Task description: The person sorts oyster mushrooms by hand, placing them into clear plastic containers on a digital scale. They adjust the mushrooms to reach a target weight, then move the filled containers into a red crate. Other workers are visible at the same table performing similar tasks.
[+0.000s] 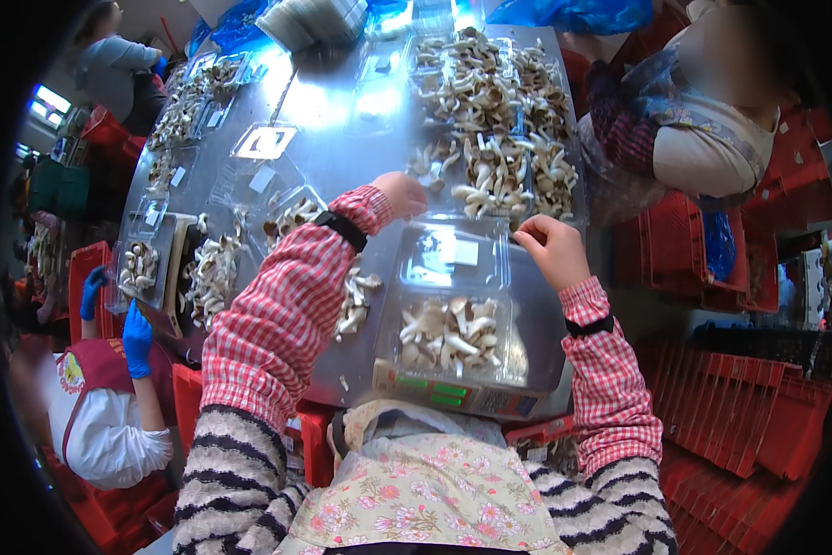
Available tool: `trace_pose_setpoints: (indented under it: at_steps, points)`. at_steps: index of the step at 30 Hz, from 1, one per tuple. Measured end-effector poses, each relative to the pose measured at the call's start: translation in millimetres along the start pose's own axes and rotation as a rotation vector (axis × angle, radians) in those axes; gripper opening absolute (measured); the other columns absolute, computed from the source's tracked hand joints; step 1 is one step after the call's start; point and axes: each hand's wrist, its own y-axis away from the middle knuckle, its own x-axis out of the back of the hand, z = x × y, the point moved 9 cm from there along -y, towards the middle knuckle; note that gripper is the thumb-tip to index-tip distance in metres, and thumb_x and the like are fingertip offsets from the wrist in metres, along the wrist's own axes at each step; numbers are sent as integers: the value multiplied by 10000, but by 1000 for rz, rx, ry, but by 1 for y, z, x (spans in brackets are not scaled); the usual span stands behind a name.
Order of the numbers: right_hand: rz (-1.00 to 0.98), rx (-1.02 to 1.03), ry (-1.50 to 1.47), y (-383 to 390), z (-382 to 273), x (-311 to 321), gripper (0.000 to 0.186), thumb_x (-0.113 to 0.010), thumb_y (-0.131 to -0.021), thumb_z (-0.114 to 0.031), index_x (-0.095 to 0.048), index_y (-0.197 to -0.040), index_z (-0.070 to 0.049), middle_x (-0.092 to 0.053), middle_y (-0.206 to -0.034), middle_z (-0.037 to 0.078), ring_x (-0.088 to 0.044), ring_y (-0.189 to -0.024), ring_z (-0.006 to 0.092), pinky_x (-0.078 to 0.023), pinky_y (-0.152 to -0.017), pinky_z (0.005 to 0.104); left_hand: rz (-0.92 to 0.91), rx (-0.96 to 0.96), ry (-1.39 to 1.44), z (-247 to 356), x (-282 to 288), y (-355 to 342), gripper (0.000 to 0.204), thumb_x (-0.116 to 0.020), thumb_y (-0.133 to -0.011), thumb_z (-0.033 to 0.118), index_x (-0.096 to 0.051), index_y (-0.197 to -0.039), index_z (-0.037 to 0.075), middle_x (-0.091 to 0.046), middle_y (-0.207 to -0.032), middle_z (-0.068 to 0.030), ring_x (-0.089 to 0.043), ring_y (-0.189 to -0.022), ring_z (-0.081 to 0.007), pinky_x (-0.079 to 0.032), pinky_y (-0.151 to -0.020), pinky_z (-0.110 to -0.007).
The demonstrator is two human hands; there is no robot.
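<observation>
In front of me a digital scale [508,403] carries a clear plastic clamshell box, its lid [480,275] folded open toward the far side. Pale mushrooms [451,335] lie in the box's near half. Beyond the lid, my left hand [400,194] is over the table, its fingers blurred and partly hidden. At the lid's far right corner, my right hand [556,252] has thumb and forefinger pinched together beside the mushroom heap. Whatever lies between those fingertips is too small to make out.
A large heap of brown-capped mushrooms [490,92] covers the table's far right. More boxes and mushrooms [214,277] lie to the left, where a co-worker's blue-gloved hand [137,338] is near another filled box [139,268]. Red crates [712,407] stand at right; another person stands across the corner.
</observation>
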Motion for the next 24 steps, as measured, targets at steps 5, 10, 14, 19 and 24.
trace_pose_setpoints:
  at_steps: [5,10,14,19,24]
  points:
    - [-94,106,158,-74,4,-20,181,-688,-808,-192,-672,-859,-20,-670,-760,121,-648,-673,226,-498,-627,321,187,146,-152,-47,25,-74,258,-701,-798,273,-710,-913,41,-703,-825,-128,-687,-758,-224,-538,-721,-324]
    - [-123,201,288,-139,1,-51,144,-673,-807,-205,-670,-851,-68,-666,-765,113,-643,-712,299,-503,-641,380,368,279,-147,-60,38,-108,471,-744,-753,366,-651,-1055,17,-671,-1003,-177,-640,-953,-306,-498,-843,-375]
    - [-88,390,454,-179,-14,-90,105,-679,-756,-198,-645,-787,-104,-635,-753,88,-619,-748,298,-497,-648,397,333,314,-142,-58,27,-113,547,-779,-710,372,-600,-1053,-13,-652,-1012,-201,-620,-982,-328,-484,-849,-402]
    - [-91,610,769,-202,-19,-141,54,-628,-742,-157,-670,-754,-124,-646,-738,59,-624,-776,250,-514,-664,374,449,276,-34,-71,26,-104,451,-733,-678,242,-592,-1015,-21,-650,-948,-202,-631,-913,-333,-499,-802,-393]
    - [-179,657,989,-205,-17,-167,102,-607,-752,-166,-700,-713,-155,-681,-716,34,-644,-758,205,-502,-646,331,375,222,-25,-75,15,-96,404,-710,-690,241,-595,-992,0,-646,-920,-190,-629,-878,-334,-497,-777,-401]
